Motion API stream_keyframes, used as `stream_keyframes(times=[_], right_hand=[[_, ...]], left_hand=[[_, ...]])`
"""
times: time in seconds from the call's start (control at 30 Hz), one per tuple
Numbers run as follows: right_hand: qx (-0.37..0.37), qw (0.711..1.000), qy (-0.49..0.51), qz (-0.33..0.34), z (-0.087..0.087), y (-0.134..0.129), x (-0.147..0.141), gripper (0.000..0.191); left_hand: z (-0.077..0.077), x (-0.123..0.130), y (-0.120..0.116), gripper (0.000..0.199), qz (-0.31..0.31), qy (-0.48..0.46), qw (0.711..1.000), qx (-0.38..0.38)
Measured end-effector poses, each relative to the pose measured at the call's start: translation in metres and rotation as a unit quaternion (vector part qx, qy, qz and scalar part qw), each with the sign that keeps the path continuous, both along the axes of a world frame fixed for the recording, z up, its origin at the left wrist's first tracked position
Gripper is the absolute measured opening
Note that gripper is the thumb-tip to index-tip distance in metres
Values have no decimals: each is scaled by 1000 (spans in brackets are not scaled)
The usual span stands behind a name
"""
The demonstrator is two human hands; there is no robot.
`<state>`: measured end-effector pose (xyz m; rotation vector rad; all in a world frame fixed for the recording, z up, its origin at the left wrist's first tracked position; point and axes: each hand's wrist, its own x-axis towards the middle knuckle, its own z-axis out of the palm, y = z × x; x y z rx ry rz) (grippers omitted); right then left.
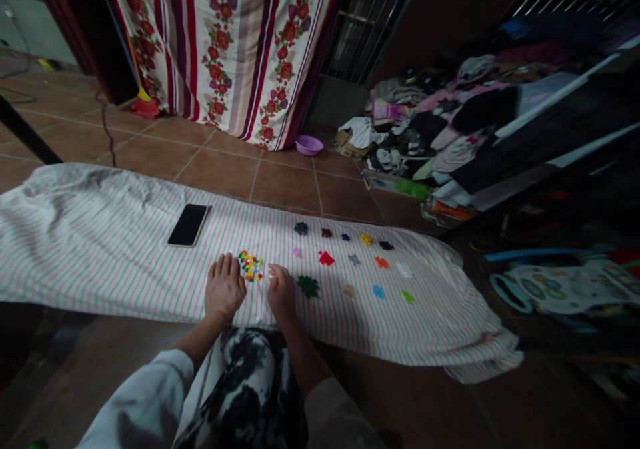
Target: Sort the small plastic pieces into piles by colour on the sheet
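A mixed pile of small coloured pieces point(251, 266) lies on the striped cloth point(240, 222). My left hand point(225, 288) rests flat, palm down, at the left edge of this pile. Just right of the pile, my right hand point(281, 290) is closed, its thumb and forefinger together; what they hold, if anything, is too small to name. Single-colour heaps lie to the right, among them dark green point(308, 286), red point(327, 258), orange point(381, 262), yellow point(366, 239), blue point(378, 292) and lime green point(407, 296).
A dark-screened phone point(189, 225) lies on the cloth at the left. Beyond are a floral curtain point(225, 49), a purple basin point(309, 145) and a red broom point(145, 106). Clothes point(425, 116) are heaped on the floor at the right.
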<state>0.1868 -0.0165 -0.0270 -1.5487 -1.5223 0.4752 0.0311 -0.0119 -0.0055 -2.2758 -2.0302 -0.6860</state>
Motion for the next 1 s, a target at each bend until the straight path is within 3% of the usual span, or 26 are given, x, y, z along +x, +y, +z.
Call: stream_keyframes(times=[0.3,0.5,0.8,1.0], right_hand=[[42,999,-24,19,6,-4,-1,35],[24,996,-61,55,8,-7,-2,34],[37,990,-82,111,12,-8,-4,46],[40,996,-42,70,7,-2,0,41]], left_hand=[[-4,0,1,47,2,35,999,19],[0,0,-1,46,7,37,999,5],[1,2,0,46,7,57,998,3],[1,1,0,47,6,62,998,0]])
